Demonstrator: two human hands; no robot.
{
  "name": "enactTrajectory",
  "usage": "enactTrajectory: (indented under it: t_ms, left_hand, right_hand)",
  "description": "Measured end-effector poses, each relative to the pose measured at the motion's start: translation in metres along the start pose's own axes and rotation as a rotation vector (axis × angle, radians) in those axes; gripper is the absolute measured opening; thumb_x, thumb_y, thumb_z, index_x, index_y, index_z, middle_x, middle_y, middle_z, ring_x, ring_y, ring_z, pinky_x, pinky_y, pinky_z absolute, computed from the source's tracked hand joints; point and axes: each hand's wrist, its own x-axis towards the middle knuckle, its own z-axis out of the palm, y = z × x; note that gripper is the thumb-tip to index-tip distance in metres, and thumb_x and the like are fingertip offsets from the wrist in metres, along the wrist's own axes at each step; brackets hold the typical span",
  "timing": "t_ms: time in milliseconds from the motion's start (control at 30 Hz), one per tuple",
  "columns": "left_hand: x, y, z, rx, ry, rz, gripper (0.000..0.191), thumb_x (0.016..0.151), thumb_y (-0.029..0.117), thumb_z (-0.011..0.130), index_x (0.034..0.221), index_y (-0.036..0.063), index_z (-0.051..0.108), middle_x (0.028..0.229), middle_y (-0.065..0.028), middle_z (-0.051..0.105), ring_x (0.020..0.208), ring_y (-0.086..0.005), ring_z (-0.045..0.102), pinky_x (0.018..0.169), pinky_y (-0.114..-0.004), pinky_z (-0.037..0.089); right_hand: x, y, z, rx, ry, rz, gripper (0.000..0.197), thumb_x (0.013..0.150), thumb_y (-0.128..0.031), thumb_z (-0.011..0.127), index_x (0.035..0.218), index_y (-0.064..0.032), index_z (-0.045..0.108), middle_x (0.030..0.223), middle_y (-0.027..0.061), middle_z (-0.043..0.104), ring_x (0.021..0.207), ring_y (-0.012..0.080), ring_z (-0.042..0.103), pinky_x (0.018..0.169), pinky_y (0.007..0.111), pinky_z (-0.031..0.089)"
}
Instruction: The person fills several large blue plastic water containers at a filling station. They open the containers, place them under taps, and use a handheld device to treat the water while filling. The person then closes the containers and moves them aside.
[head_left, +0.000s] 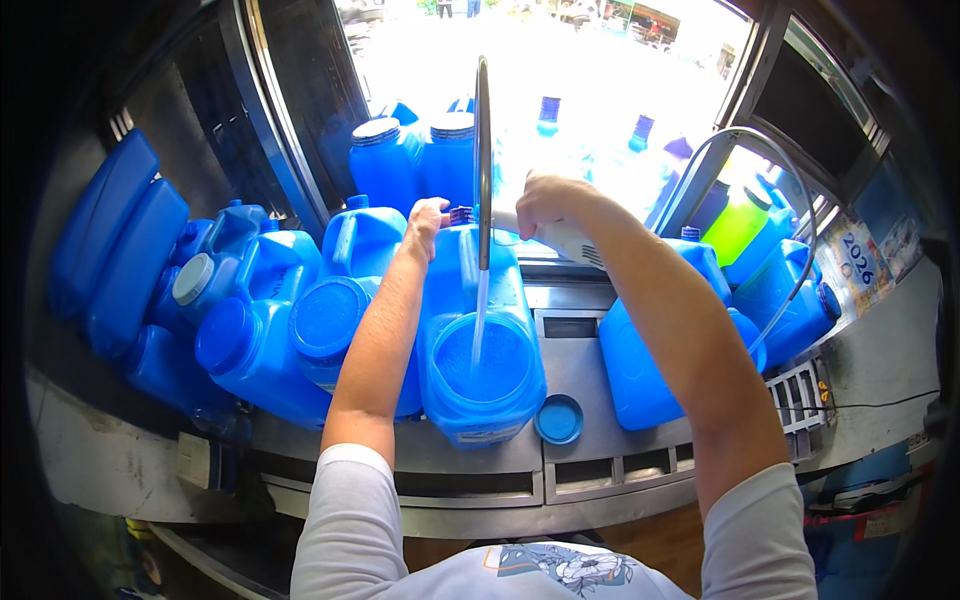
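Observation:
My left hand (429, 221) is at the small spout cap with a printed dark seal band (461, 216) on a large blue plastic jug (484, 431); whether the fingers grip the band is unclear. In my right hand (551, 199) is a white heat gun or hair dryer (574, 241), its nozzle pointing left towards that band. Between the hands rises a curved metal gooseneck faucet (484, 165); a stream of water falls from it into the jug's wide, uncapped mouth. A round blue lid (559, 420) lies on the metal counter, right of the jug.
Several blue jugs (259, 345) crowd the left side. At the right stand more blue jugs (637, 367), a second curved metal spout (739, 129) and a green container (739, 225). Clear bottles (544, 157) stand by the bright window. The steel counter (577, 360) has slotted openings.

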Motion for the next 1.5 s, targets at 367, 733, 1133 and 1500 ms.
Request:
enactTrajectory:
  t_ms: [367, 733, 1133, 1500]
  left_hand:
    - [0.003, -0.002, 0.004, 0.317, 0.005, 0.02, 0.032, 0.083, 0.03, 0.069, 0.104, 0.0074, 0.062, 0.096, -0.0073, 0.065, 0.094, -0.0165, 0.058, 0.09, -0.032, 0.041]
    - [-0.008, 0.007, 0.009, -0.054, 0.248, -0.077, 0.052, 0.092, 0.05, 0.042, 0.091, 0.0025, 0.064, 0.088, -0.0178, 0.069, 0.083, -0.0237, 0.064, 0.082, -0.035, 0.044]
    - [-0.011, 0.006, 0.012, -0.035, 0.279, -0.008, 0.049, 0.091, 0.044, 0.044, 0.091, 0.0004, 0.066, 0.08, -0.0119, 0.068, 0.072, -0.0229, 0.065, 0.075, -0.033, 0.047]
    - [-0.013, 0.021, 0.007, 0.465, 0.414, 0.129, 0.04, 0.085, 0.035, 0.043, 0.084, 0.0043, 0.069, 0.074, -0.0104, 0.07, 0.079, -0.0278, 0.067, 0.075, -0.038, 0.05]
  right_hand:
    - [-0.005, -0.003, -0.002, 0.015, 0.008, 0.07, 0.049, 0.064, -0.016, 0.078, 0.111, -0.0048, 0.066, 0.107, 0.0173, 0.064, 0.086, 0.0283, 0.066, 0.074, 0.04, 0.053]
    - [0.004, 0.005, -0.001, 0.034, -0.008, -0.012, 0.061, 0.055, -0.021, 0.076, 0.11, 0.0003, 0.062, 0.102, 0.0194, 0.063, 0.083, 0.0306, 0.065, 0.067, 0.041, 0.05]
    - [-0.002, -0.005, -0.002, -0.019, 0.072, -0.019, 0.045, 0.062, -0.014, 0.077, 0.105, -0.0028, 0.069, 0.103, 0.0171, 0.065, 0.084, 0.0277, 0.066, 0.071, 0.039, 0.053]
    - [0.009, -0.001, 0.011, 0.002, 0.099, 0.029, 0.048, 0.065, -0.018, 0.08, 0.11, -0.0079, 0.066, 0.106, 0.0131, 0.063, 0.089, 0.0248, 0.064, 0.073, 0.039, 0.052]
